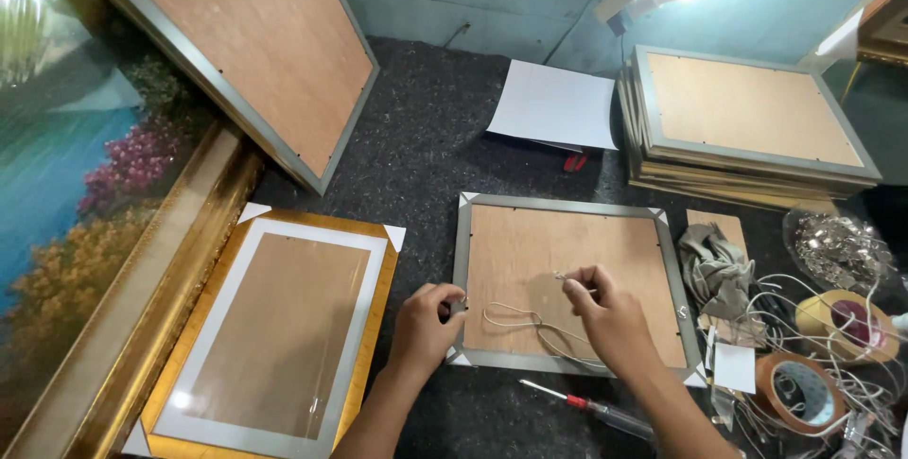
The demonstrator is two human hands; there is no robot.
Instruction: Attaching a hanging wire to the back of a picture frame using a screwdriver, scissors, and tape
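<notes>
A silver picture frame (567, 206) lies face down on the dark felt table, its brown backing board up. My left hand (426, 322) rests at the frame's left edge, fingertips pinched on a small metal fitting there. My right hand (605, 312) sits over the backing board and pinches one end of a pale cord (530, 325), which loops loosely across the board between the two hands.
A gold frame with white mat (274, 331) lies left. A red-handled screwdriver (591, 409) lies below the frame. At right are a stack of frames (747, 123), a grey rag (714, 270), tape rolls (804, 393), tangled cords (804, 303) and a bag of metal fittings (842, 246). A large painting (66, 185) leans at far left.
</notes>
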